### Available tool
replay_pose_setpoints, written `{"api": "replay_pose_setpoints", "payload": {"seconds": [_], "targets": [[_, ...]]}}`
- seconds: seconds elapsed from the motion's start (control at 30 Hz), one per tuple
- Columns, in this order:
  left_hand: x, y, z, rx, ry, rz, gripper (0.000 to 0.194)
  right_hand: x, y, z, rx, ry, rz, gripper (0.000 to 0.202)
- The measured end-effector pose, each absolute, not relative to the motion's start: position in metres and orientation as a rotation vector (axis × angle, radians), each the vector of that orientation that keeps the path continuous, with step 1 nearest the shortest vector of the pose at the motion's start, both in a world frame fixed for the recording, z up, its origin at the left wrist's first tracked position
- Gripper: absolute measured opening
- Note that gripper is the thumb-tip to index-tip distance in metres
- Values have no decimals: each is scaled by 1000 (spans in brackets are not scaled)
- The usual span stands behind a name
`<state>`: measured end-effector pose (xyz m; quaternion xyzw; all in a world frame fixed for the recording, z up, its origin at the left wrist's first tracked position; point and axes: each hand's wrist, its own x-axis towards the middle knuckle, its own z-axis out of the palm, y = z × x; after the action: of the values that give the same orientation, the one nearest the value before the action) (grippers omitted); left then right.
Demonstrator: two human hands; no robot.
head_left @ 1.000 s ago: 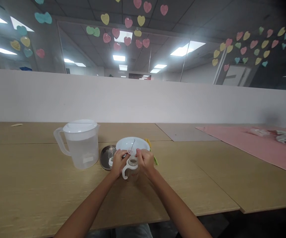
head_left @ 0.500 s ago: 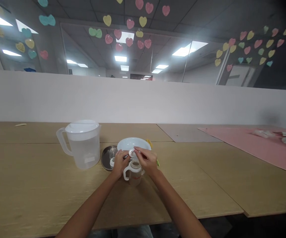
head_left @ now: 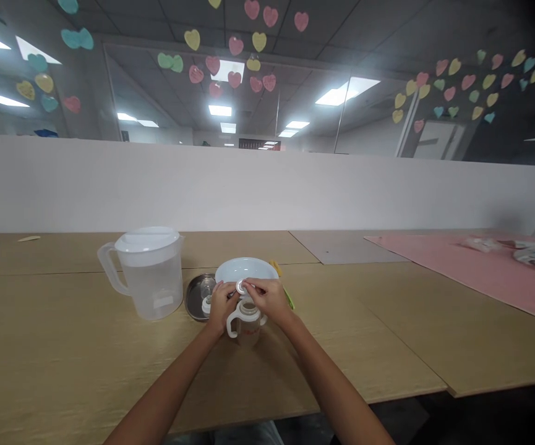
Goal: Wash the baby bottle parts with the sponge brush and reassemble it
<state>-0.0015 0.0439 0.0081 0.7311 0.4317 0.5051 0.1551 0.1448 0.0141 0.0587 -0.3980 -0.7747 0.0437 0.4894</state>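
Left fingers (head_left: 229, 290) and right fingers (head_left: 255, 285) tight on a white disc (head_left: 240, 287), tan tabletop (head_left: 341, 334) below, white wall (head_left: 267, 191) and heart-dotted glass (head_left: 311, 77) behind

I see white wall (head_left: 267, 188) across mid-frame; above it, glass (head_left: 151, 93) dotted with pastel heart stickers (head_left: 192, 40), upper left to upper right. In glass I make out dark paneled ceiling (head_left: 388, 31), bright light panels (head_left: 348, 91). Wood-toned tabletop (head_left: 86, 358) spans lower half, seams showing.

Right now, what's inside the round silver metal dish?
The round silver metal dish holds a clear rounded piece and a white rounded piece, perhaps joined. The left hand covers part of the dish's right side; whatever lies there cannot be seen.
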Motion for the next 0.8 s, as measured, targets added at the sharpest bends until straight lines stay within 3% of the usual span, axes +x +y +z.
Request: {"api": "replay_pose_setpoints", "payload": {"seconds": [0.37,0.8], "targets": [[-2,42,8,2103,1223,1440,30,155,32,54,-967,-1843,707,33],[-1,40,10,2054,1214,1431,32,152,32,56,-934,-1695,774,33]]}}
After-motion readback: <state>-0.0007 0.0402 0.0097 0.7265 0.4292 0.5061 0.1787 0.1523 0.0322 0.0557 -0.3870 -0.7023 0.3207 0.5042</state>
